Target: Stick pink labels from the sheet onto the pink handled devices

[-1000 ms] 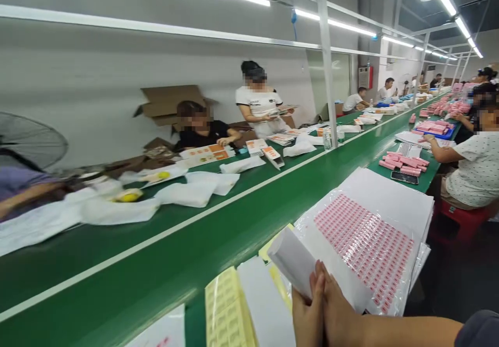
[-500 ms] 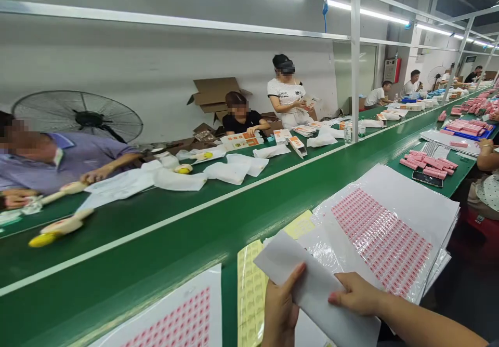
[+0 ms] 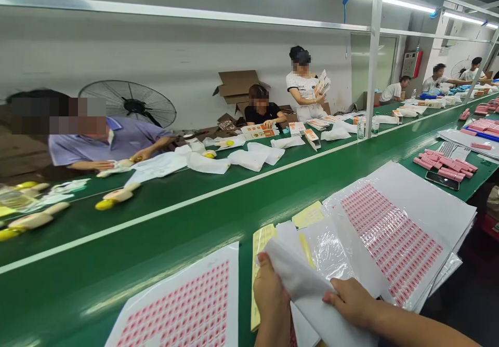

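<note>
**Head view: white sheet (image 3: 307, 290) held up in two hands, low centre, over the sticker piles**

The green desk (image 3: 163, 243) runs long, left to right. Co-workers (image 3: 117, 147) are on its far side, well apart from this spot.

Biggest thing nearby is the stack of pink sticker sheets (image 3: 393, 232) at right, in clear wrap (image 3: 327, 243), on the near edge of the desk. Lower left, a single pink sticker sheet (image 3: 183, 310) lies flat. Btw. the two lies a yellow sticker sheet (image 3: 258, 243), partly under loose white paper (image 3: 286, 232).

The white sheet is off the desk & bowed, above the gap btw. the yellow sheet and the wrapped stack. Its underside is hidden, so can't tell what's printed there.

The left hand (image 3: 268, 295) grips its upper-left edge, thumb on top, fingers under. The right hand (image 3: 351, 303) pinches its lower-right side, thumb on top. Both are closed on the paper, neither free.

How to do it well (my judgement):
- It's thin & floppy and prob. folds at the middle, so keep grips out at the edges w/ light, even pull.
- Don't squeeze hard, since thumbs can crease or smudge it.
- Keep it clear of the wrap's loose flap, which could catch a corner.
- Move both hands together, no twist.
</note>
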`<action>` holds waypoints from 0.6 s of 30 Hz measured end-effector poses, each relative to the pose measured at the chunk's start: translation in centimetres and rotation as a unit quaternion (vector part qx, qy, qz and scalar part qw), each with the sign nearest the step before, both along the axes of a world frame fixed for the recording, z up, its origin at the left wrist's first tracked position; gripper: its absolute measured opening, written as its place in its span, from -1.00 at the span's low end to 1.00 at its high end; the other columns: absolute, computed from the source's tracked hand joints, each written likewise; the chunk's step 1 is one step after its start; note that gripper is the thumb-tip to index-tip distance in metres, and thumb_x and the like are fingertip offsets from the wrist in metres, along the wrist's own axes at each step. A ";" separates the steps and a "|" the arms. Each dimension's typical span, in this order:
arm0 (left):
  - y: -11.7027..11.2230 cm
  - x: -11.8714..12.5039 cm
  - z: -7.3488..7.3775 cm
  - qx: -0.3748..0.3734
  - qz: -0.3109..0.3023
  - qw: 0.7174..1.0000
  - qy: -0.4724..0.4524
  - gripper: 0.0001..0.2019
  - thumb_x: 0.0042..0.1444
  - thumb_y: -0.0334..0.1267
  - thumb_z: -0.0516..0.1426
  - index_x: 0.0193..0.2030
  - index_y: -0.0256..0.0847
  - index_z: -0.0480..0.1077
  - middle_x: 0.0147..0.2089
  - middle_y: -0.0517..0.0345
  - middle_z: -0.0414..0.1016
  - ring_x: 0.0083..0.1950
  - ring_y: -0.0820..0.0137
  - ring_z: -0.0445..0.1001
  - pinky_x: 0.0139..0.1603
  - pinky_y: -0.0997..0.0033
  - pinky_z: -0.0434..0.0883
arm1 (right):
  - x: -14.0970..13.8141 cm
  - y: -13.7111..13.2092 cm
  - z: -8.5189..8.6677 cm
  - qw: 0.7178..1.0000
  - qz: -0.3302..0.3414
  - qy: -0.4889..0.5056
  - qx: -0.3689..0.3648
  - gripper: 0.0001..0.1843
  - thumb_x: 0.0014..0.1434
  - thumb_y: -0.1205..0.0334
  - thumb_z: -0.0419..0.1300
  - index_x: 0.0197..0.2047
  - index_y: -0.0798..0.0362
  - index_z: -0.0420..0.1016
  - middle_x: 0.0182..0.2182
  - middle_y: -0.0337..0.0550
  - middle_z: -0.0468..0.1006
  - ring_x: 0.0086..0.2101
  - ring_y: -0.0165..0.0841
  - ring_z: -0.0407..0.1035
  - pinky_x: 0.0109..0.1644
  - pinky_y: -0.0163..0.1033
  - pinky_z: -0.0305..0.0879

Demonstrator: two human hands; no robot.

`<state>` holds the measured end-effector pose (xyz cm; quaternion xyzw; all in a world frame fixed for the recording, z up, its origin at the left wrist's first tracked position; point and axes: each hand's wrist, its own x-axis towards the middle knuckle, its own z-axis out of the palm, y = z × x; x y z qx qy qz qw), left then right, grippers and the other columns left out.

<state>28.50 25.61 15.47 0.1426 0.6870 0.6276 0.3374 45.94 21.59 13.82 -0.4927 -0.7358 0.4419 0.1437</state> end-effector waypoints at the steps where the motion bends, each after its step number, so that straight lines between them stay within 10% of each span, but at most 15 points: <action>1: 0.0 -0.1 -0.2 -0.007 -0.005 1.000 0.022 -0.54 0.12 0.11 -0.13 -0.32 -0.26 0.35 -0.46 -0.01 0.45 -0.39 0.21 0.50 -0.44 0.25 0.45 | 0.1 0.2 -0.6 1.000 -0.004 0.020 -0.006 -0.69 0.13 0.00 0.04 -0.32 0.05 0.44 -0.38 -0.06 0.57 -0.32 -0.18 0.44 -0.27 -0.22 0.22; 8: -2.4 1.3 -2.5 -0.037 -0.131 0.970 0.201 -0.31 -0.24 -0.13 0.24 0.08 -0.29 0.18 0.26 -0.25 0.12 0.33 0.03 -0.01 0.29 0.04 -0.03 | 2.4 3.5 -5.3 0.949 -0.220 0.212 -0.075 -0.54 0.11 -0.14 0.00 -0.21 0.10 0.39 -0.17 0.02 0.53 -0.10 -0.14 0.37 -0.02 -0.07 0.24; 13: -4.6 1.0 -5.4 -0.099 -0.209 0.951 0.207 -0.06 -0.34 -0.27 0.29 0.23 -0.38 -0.03 0.29 -0.37 0.02 0.34 -0.02 -0.05 0.29 0.06 0.00 | 1.3 4.8 -7.9 0.934 -0.193 0.256 -0.154 -0.32 0.03 -0.31 -0.01 -0.08 0.15 0.33 -0.13 0.08 0.51 -0.12 -0.15 0.41 -0.05 -0.07 0.32; 18: -6.0 -1.6 -6.5 -0.144 -0.211 0.956 0.142 -0.28 -0.16 -0.28 0.22 0.18 -0.28 0.06 0.16 -0.18 0.30 0.24 0.09 0.20 0.20 0.13 0.19 | -1.2 4.8 -8.9 0.925 -0.120 0.287 -0.216 -0.26 -0.07 -0.36 0.08 -0.07 0.12 0.38 -0.18 0.01 0.55 -0.14 -0.17 0.43 -0.03 -0.06 0.31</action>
